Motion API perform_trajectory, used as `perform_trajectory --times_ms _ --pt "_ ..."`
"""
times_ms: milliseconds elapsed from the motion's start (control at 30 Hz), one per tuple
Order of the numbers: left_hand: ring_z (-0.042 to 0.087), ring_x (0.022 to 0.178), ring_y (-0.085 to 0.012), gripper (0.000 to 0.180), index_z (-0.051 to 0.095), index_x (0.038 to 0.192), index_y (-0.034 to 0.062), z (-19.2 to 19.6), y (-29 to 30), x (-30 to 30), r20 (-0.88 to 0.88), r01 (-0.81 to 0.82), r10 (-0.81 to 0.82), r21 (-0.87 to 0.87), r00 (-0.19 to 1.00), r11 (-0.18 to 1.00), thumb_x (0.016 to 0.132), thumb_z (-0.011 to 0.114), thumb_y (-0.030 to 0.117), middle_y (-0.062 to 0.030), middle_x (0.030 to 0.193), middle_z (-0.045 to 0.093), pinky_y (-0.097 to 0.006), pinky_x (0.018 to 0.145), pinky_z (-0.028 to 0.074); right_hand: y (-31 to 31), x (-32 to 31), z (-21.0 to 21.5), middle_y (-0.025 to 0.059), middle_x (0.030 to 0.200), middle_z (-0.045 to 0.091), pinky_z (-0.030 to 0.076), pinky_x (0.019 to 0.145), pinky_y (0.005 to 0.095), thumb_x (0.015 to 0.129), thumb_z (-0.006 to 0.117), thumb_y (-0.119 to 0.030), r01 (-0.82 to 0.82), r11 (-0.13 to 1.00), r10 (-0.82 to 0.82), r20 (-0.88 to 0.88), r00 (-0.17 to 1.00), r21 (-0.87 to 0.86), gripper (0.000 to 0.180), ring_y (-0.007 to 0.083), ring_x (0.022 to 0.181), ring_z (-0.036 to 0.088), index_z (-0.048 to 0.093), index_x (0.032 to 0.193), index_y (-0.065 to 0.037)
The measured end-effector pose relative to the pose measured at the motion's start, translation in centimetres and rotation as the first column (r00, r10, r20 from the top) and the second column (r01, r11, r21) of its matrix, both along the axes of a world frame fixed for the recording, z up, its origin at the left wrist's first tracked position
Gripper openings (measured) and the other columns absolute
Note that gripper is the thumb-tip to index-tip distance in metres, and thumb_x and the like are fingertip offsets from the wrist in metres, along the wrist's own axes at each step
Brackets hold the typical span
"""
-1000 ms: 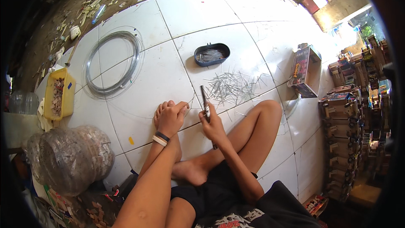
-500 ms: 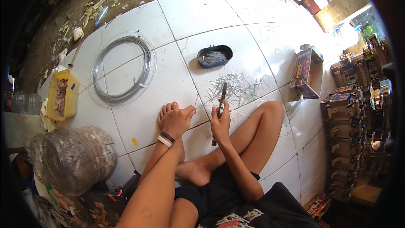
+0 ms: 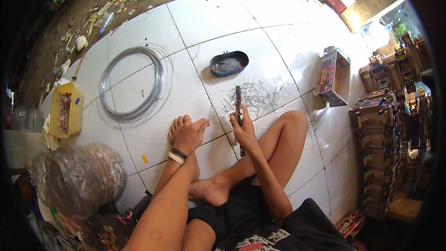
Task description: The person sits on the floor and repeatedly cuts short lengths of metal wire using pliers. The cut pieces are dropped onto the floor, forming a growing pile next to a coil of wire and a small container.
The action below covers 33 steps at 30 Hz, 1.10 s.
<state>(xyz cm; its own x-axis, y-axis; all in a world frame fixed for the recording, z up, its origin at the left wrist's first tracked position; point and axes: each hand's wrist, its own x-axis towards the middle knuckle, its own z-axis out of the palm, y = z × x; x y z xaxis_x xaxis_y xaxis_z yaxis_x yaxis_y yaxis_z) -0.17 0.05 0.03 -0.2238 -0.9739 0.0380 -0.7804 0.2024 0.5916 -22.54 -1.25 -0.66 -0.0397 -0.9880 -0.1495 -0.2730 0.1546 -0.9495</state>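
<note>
My right hand (image 3: 244,130) is wrapped round a pair of dark, worn pliers (image 3: 239,97), whose head points away from me. Just beyond them, short cut pieces of wire (image 3: 260,96) lie scattered on the white tiles. My left hand (image 3: 189,135), with a black and a white band at its wrist, rests by my bare foot (image 3: 179,125). Its thumb and forefinger are pinched together on what looks like a thin wire, hard to see against the tile. A large coil of silvery wire (image 3: 106,94) lies flat to the left.
Beyond the cut pieces stands a dark oval tub (image 3: 229,72) holding more of them. A yellow bin of scraps (image 3: 78,116) and a bulging clear plastic bag (image 3: 83,176) are at left. An open box (image 3: 334,76) and stacked wooden toy trucks (image 3: 376,144) stand at right.
The pliers have turned a little more upright in my right hand. My left hand keeps its pinch near the foot. The whole view has shifted slightly.
</note>
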Motion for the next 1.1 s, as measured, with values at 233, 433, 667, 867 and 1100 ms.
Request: perform_trajectory --times_ms 233,433,667,867,1100 --pt "0.055 0.089 -0.0393 0.015 0.075 0.104 0.0218 -0.3 0.1 -0.1 0.074 -0.023 0.028 -0.071 0.997 0.997 0.100 0.062 0.027 -0.0203 0.084 0.063 -0.049 0.085 0.043 0.6 0.9 0.5 0.0050 0.092 0.064 0.049 0.068 0.0279 0.105 0.064 -0.014 -0.068 0.996 0.069 -0.011 0.998 0.055 0.044 0.0112 0.074 0.059 0.044 0.144 -0.006" --pt "0.054 0.092 -0.0415 0.016 0.075 0.109 0.0250 -0.5 0.0 0.1 0.091 -0.018 0.022 -0.051 0.996 0.999 0.099 0.063 0.031 -0.0231 0.088 0.062 -0.052 0.084 0.045 0.7 1.3 0.3 0.0084 0.092 0.067 0.054 0.069 0.0318 0.105 0.063 -0.012 -0.059 0.987 0.052 0.047 0.998 0.152 0.047 0.0133 0.079 0.069 0.040 0.145 -0.008" --pt "0.055 0.094 -0.0412 0.017 0.075 0.110 0.0251 -0.3 0.0 0.1 0.078 -0.021 0.023 -0.022 0.997 1.000 0.099 0.063 0.032 -0.0237 0.089 0.062 -0.051 0.083 0.046 0.9 1.5 0.0 0.0075 0.090 0.067 0.053 0.070 0.0311 0.105 0.059 -0.006 -0.054 0.995 0.050 0.049 0.998 0.087 0.046 0.0144 0.080 0.067 0.039 0.145 -0.008" --pt "0.056 0.096 -0.0414 0.018 0.075 0.111 0.0270 -0.2 0.2 0.1 0.109 -0.032 0.032 0.003 0.993 0.999 0.099 0.063 0.031 -0.0233 0.093 0.062 -0.052 0.084 0.047 1.1 1.5 -0.3 0.0080 0.085 0.066 0.051 0.069 0.0297 0.103 0.062 -0.006 -0.055 0.991 0.051 0.034 0.998 0.118 0.044 0.0134 0.074 0.063 0.042 0.142 -0.006" --pt "0.057 0.098 -0.0407 0.018 0.076 0.110 0.0282 -0.5 0.1 0.0 0.147 -0.038 0.043 -0.034 0.988 0.999 0.098 0.063 0.032 -0.0205 0.095 0.063 -0.052 0.086 0.047 1.4 1.7 -1.5 0.0085 0.077 0.066 0.051 0.068 0.0322 0.092 0.076 -0.015 0.006 0.997 0.000 -0.073 0.997 0.078 0.031 0.0153 0.071 0.062 0.058 0.113 0.001"
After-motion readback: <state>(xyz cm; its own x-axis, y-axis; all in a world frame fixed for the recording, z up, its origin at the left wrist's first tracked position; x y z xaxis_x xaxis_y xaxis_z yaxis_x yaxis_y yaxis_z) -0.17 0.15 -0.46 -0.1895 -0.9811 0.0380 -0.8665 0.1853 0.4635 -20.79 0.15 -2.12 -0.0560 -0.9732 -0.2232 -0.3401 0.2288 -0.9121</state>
